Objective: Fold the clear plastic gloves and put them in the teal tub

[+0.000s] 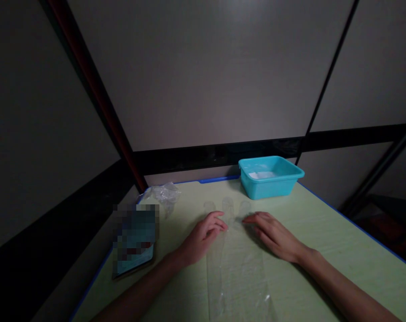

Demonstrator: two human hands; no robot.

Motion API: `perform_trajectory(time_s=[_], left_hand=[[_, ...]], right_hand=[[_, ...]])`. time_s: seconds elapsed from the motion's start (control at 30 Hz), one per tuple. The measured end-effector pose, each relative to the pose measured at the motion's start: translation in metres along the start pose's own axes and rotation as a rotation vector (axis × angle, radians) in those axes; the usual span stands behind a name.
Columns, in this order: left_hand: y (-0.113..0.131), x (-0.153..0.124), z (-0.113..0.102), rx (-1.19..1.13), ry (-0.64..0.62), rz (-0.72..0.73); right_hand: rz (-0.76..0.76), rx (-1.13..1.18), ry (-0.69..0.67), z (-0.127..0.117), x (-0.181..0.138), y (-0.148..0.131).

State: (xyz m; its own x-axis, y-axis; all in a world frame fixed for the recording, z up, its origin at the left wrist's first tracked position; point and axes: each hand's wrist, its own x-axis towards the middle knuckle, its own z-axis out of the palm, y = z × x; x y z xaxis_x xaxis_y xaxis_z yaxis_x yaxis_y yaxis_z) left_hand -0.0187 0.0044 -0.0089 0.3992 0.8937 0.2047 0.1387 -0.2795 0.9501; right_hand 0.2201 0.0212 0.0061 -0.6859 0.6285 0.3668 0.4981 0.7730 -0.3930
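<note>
A clear, thin plastic glove [238, 264] lay flat on the pale green table [327, 223], its fingers pointing away. The left hand [205, 237] bent over its left edge, fingers curled; whether they pinched it could not be told. The right hand [273, 235] reached in palm down, fingers loosely extended, gripping nothing. Leftward, a screen [136, 259] was pixelated past reading. Beyond sat crumpled film [163, 193] and an oblong turquoise tub [272, 188].

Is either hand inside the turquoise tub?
No, the left hand and right hand are at the clear plastic glove, while the tub stands farther back.
</note>
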Motion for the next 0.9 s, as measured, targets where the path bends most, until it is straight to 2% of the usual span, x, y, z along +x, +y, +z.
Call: perform_trajectory(time_s=[0.2, 0.33, 0.63, 0.73, 0.8, 0.9], left_hand=[[0.001, 0.0, 0.004, -0.081, 0.001, 0.004], [0.004, 0.002, 0.005, -0.158, 0.035, -0.015], [0.013, 0.01, -0.001, -0.429, 0.085, -0.109], [0.017, 0.017, -0.001, -0.548, 0.076, -0.109], [0.015, 0.021, 0.002, -0.611, 0.038, -0.121], [0.007, 0.023, 0.009, -0.648, -0.019, -0.188]], right_hand=[[-0.036, 0.086, -0.086, 0.001, 0.003, -0.01], [0.004, 0.209, -0.055, 0.002, 0.002, -0.009], [0.235, 0.876, 0.116, 0.006, 0.013, -0.01], [0.28, 1.089, 0.099, 0.01, 0.029, -0.006], [0.273, 1.1, 0.036, 0.016, 0.037, -0.003], [0.24, 1.0, 0.007, 0.028, 0.042, 0.0]])
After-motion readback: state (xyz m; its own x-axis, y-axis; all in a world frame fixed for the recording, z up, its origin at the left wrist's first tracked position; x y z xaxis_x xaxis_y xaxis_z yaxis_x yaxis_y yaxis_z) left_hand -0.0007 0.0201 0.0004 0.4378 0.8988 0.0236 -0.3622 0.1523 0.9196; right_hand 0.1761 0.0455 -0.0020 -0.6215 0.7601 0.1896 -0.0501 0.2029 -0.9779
